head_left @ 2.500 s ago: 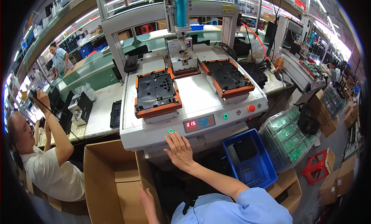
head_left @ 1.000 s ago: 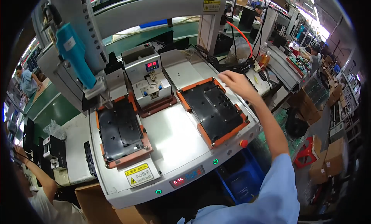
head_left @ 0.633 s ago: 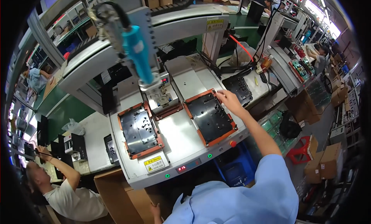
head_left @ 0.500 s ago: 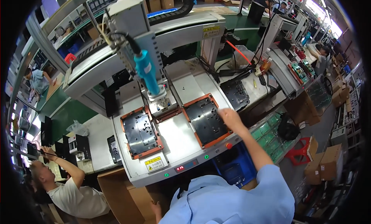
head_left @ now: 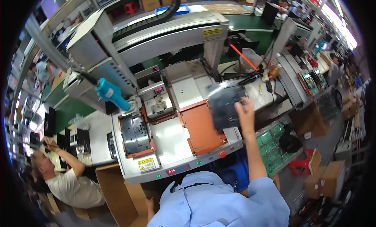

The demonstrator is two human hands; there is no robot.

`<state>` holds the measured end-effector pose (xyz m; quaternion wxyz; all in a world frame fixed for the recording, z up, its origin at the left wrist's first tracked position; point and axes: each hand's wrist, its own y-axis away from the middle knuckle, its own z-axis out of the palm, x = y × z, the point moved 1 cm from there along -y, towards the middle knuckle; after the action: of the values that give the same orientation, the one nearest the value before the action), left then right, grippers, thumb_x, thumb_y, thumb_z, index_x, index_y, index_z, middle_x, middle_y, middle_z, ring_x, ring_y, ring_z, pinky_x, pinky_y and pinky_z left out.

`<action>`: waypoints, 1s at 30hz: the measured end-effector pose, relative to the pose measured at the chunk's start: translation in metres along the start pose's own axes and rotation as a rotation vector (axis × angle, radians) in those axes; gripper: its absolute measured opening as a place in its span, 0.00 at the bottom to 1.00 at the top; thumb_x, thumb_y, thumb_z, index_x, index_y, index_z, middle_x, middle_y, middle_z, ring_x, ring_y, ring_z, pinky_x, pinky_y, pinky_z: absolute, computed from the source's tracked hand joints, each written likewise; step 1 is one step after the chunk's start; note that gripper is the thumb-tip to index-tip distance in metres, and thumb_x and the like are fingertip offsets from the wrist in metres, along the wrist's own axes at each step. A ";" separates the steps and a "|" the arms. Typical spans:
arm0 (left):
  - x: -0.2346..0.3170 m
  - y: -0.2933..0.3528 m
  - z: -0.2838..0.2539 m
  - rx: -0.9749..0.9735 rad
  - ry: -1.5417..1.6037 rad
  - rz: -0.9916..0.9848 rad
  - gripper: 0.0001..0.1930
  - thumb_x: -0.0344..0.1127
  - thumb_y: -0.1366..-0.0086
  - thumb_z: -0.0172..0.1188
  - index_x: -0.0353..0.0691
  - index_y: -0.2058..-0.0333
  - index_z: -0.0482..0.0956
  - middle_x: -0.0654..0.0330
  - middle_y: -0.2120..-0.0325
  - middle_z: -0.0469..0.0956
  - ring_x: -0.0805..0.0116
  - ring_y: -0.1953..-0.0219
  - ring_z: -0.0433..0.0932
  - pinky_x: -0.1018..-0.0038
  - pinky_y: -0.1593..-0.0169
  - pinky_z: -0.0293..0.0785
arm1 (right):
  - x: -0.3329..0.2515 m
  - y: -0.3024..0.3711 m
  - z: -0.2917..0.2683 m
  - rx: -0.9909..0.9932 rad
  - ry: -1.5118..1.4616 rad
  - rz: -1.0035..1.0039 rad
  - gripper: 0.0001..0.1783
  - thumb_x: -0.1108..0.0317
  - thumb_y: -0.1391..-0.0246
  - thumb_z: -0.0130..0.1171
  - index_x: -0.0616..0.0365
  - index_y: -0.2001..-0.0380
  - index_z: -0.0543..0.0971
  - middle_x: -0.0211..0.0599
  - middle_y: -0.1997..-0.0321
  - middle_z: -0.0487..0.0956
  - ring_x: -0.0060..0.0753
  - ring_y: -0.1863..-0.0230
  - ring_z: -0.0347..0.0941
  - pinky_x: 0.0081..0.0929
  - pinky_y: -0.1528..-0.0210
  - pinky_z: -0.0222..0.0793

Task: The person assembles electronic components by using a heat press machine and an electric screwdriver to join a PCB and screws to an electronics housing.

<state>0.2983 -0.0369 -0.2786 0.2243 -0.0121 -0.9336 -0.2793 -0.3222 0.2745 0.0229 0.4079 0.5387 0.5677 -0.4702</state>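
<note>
My right hand [head_left: 245, 111] grips a black plastic panel [head_left: 224, 107] by its right edge. The panel is tilted and slightly blurred, held over the right side of a bare orange fixture [head_left: 203, 129] on the machine bed. A second black panel [head_left: 134, 136] lies in the left orange fixture [head_left: 138, 155]. Over that one's far end stands the machine's teal electric screwdriver [head_left: 112, 94]. Low down, my left hand [head_left: 150, 204] is beside an open cardboard box [head_left: 106, 187]; its fingers are too hidden to read.
A red button [head_left: 223, 154] and green-ringed buttons line the machine's front edge. Below its right corner is a blue bin [head_left: 237, 168]. Green circuit boards [head_left: 270, 148] lie in a tray at right, near a red stool [head_left: 303, 162]. At left, another person [head_left: 64, 176] works at the bench.
My right hand has lifted the black panel out of the right fixture, baring its orange surface. The screwdriver head has moved left, from between the fixtures to above the left one.
</note>
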 end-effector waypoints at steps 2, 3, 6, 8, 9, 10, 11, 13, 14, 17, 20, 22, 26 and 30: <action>0.009 0.013 0.001 -0.005 -0.103 0.020 0.30 0.35 0.50 0.68 0.28 0.50 0.71 0.40 0.51 0.73 0.47 0.46 0.71 0.62 0.43 0.67 | 0.006 -0.031 -0.025 0.098 0.084 -0.131 0.21 0.64 0.44 0.59 0.59 0.49 0.70 0.37 0.61 0.76 0.25 0.63 0.71 0.24 0.58 0.67; 0.015 0.023 0.001 -0.027 -0.131 0.039 0.29 0.36 0.49 0.67 0.28 0.50 0.71 0.40 0.51 0.74 0.47 0.47 0.72 0.62 0.43 0.67 | 0.025 -0.051 -0.038 0.114 0.046 -0.207 0.21 0.63 0.43 0.58 0.59 0.49 0.70 0.38 0.62 0.77 0.25 0.63 0.71 0.25 0.57 0.68; -0.016 0.043 0.015 -0.196 0.103 -0.015 0.27 0.41 0.47 0.65 0.33 0.50 0.74 0.43 0.54 0.76 0.50 0.48 0.74 0.63 0.44 0.68 | 0.057 -0.083 -0.053 0.098 0.328 -0.225 0.24 0.61 0.43 0.58 0.59 0.46 0.68 0.43 0.57 0.77 0.32 0.55 0.73 0.29 0.51 0.67; -0.021 0.048 0.030 -0.258 0.154 -0.020 0.26 0.44 0.46 0.64 0.35 0.51 0.76 0.45 0.54 0.77 0.51 0.49 0.74 0.63 0.45 0.69 | 0.112 -0.107 -0.071 -0.025 0.111 -0.072 0.26 0.61 0.42 0.58 0.64 0.46 0.67 0.41 0.47 0.71 0.32 0.47 0.67 0.28 0.43 0.60; -0.027 0.049 0.040 -0.296 0.142 0.005 0.25 0.45 0.45 0.63 0.36 0.51 0.76 0.46 0.53 0.76 0.51 0.49 0.75 0.64 0.45 0.69 | 0.147 -0.121 -0.089 -0.085 0.064 -0.009 0.26 0.61 0.42 0.58 0.63 0.46 0.67 0.39 0.49 0.71 0.32 0.48 0.67 0.27 0.43 0.60; -0.019 0.060 0.039 -0.310 0.074 0.013 0.25 0.46 0.45 0.63 0.36 0.52 0.77 0.47 0.53 0.77 0.52 0.49 0.75 0.64 0.45 0.69 | 0.155 -0.121 -0.090 -0.112 0.304 -0.056 0.24 0.61 0.42 0.57 0.65 0.47 0.69 0.43 0.51 0.74 0.34 0.50 0.69 0.29 0.44 0.62; -0.007 0.073 0.036 -0.336 0.001 0.024 0.25 0.47 0.45 0.63 0.36 0.53 0.77 0.48 0.53 0.77 0.52 0.49 0.75 0.64 0.46 0.70 | 0.150 -0.120 -0.087 -0.142 0.544 -0.147 0.22 0.61 0.41 0.55 0.68 0.51 0.73 0.49 0.53 0.77 0.40 0.53 0.73 0.32 0.46 0.65; -0.029 0.085 0.048 -0.333 0.028 -0.015 0.25 0.47 0.45 0.63 0.37 0.53 0.78 0.48 0.54 0.77 0.53 0.50 0.76 0.64 0.47 0.70 | 0.155 -0.125 -0.078 -0.082 0.665 -0.376 0.23 0.58 0.41 0.54 0.70 0.54 0.76 0.55 0.53 0.78 0.52 0.53 0.74 0.38 0.47 0.66; -0.026 0.088 0.050 -0.336 0.032 -0.044 0.24 0.47 0.45 0.64 0.38 0.53 0.78 0.48 0.55 0.78 0.53 0.51 0.76 0.64 0.48 0.71 | 0.154 -0.121 -0.077 -0.057 0.722 -0.361 0.24 0.57 0.41 0.54 0.71 0.55 0.76 0.56 0.54 0.78 0.55 0.53 0.74 0.39 0.47 0.66; -0.010 0.109 0.042 -0.284 0.066 -0.132 0.24 0.45 0.46 0.65 0.37 0.54 0.78 0.49 0.56 0.78 0.53 0.52 0.76 0.64 0.48 0.71 | 0.114 -0.105 -0.058 -0.050 0.983 -0.332 0.25 0.56 0.42 0.55 0.68 0.50 0.74 0.55 0.49 0.75 0.54 0.47 0.69 0.42 0.43 0.61; -0.005 0.112 0.044 -0.238 0.081 -0.120 0.19 0.42 0.45 0.64 0.39 0.57 0.80 0.50 0.58 0.80 0.55 0.53 0.77 0.65 0.48 0.72 | 0.059 -0.073 -0.035 -0.042 0.665 -0.485 0.20 0.64 0.39 0.52 0.66 0.48 0.72 0.50 0.49 0.75 0.48 0.48 0.70 0.38 0.43 0.61; 0.001 0.112 0.046 -0.230 0.094 -0.128 0.19 0.41 0.45 0.63 0.38 0.57 0.80 0.50 0.57 0.79 0.55 0.53 0.77 0.65 0.48 0.71 | 0.011 -0.041 -0.009 -0.098 0.523 -0.455 0.18 0.66 0.38 0.50 0.66 0.49 0.73 0.48 0.49 0.75 0.44 0.49 0.70 0.35 0.44 0.62; 0.031 0.103 0.041 -0.246 0.118 -0.089 0.20 0.42 0.46 0.63 0.39 0.55 0.79 0.49 0.57 0.79 0.54 0.52 0.77 0.64 0.48 0.71 | -0.047 0.039 0.039 -0.224 0.310 -0.463 0.13 0.71 0.39 0.48 0.65 0.54 0.76 0.41 0.54 0.77 0.34 0.52 0.72 0.29 0.46 0.64; 0.040 0.103 0.040 -0.202 0.151 -0.055 0.21 0.44 0.47 0.63 0.41 0.55 0.79 0.49 0.59 0.79 0.52 0.53 0.77 0.64 0.50 0.72 | -0.056 0.130 0.090 -0.657 0.101 -0.461 0.10 0.79 0.46 0.49 0.64 0.61 0.77 0.40 0.58 0.78 0.34 0.56 0.73 0.29 0.50 0.67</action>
<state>0.2612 0.0666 -0.2382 0.2841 0.0119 -0.8811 -0.3779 -0.1922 0.1713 0.0442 0.4138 0.2604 0.8132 -0.3157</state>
